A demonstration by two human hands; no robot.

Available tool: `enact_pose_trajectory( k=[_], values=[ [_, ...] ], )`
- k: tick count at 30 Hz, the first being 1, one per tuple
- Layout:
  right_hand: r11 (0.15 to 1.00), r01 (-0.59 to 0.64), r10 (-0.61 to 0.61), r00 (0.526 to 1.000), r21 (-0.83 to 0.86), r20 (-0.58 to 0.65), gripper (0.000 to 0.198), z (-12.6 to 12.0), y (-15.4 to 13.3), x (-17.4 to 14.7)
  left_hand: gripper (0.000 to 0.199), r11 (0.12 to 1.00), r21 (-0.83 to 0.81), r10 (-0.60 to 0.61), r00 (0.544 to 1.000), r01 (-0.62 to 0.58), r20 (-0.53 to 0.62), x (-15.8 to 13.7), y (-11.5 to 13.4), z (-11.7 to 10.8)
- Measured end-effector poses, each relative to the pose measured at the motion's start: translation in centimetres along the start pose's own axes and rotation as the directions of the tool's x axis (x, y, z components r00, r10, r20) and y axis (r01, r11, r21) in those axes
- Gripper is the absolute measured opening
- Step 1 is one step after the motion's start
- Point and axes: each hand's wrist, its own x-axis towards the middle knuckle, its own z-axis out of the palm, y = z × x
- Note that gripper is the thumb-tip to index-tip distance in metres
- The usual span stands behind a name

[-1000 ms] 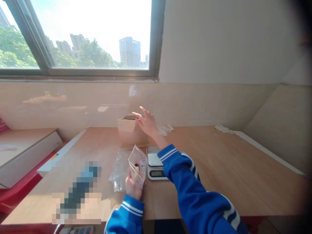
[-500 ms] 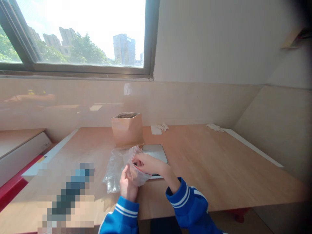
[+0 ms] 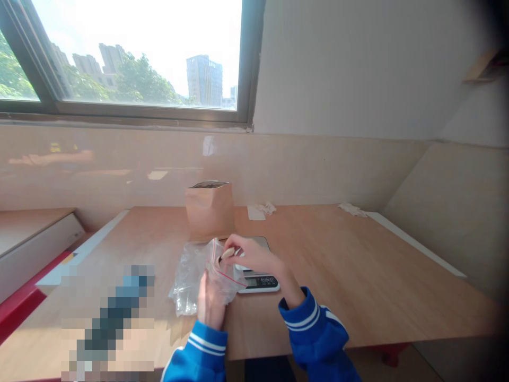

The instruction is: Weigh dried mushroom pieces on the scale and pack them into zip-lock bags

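Observation:
My left hand [image 3: 212, 300] is closed around a clear zip-lock bag [image 3: 227, 284] with a red seal line, and keeps its mouth spread apart. Just over that mouth, my right hand [image 3: 248, 253] pinches a small pale oblong piece [image 3: 228, 253] between thumb and fingers. A dark spot shows by its lower end; its kind is too small to make out. Behind and under my right hand lies a white kitchen scale [image 3: 258, 284] with a black button panel, its plate partly covered by the hand. More clear plastic bags [image 3: 187, 273] lie left of my left hand.
A brown paper pouch [image 3: 210, 212] stands with its top gaping behind the bags. White paper [image 3: 255, 213] and a crumpled glove-like item [image 3: 352, 210] lie along the wooden table's [image 3: 358, 276] back edge. A pixelated area [image 3: 111, 318] covers the table's left front.
My right hand has come up and right, out of the zip-lock bag's mouth, with the pale piece now showing in its fingers. The scale's button panel has come into view.

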Motion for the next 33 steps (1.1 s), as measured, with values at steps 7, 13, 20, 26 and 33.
enact_pose_trajectory(
  k=[7,13,20,26,33],
  values=[
    [0.943,0.291,-0.330,0.764,-0.161,-0.554,0.018,-4.3,-3.8,10.1,0.036,0.989,0.146,0.062,0.972,-0.029,-0.226,-0.5,-0.6,-0.8],
    [0.938,0.195,-0.316,0.823,-0.287,-0.473,0.020,-3.0,-1.2,17.3,0.040,0.998,0.056,-0.012,0.985,0.022,-0.173,-0.7,-0.4,-0.9],
    [0.947,0.183,-0.296,0.818,-0.265,-0.493,0.016,-0.8,1.0,17.8,0.036,0.995,0.075,-0.057,0.997,0.060,-0.045,-0.8,-0.6,-1.8],
    [0.969,0.187,-0.247,0.789,-0.164,-0.563,0.024,-1.2,0.6,18.0,0.037,0.991,0.114,-0.062,0.994,0.072,-0.090,-0.9,-0.5,-2.0],
    [0.878,0.193,-0.360,0.870,-0.439,-0.337,0.027,-0.9,0.6,16.6,0.036,0.988,0.101,-0.094,0.970,0.118,-0.222,-0.8,-0.6,-1.4]
  ],
)
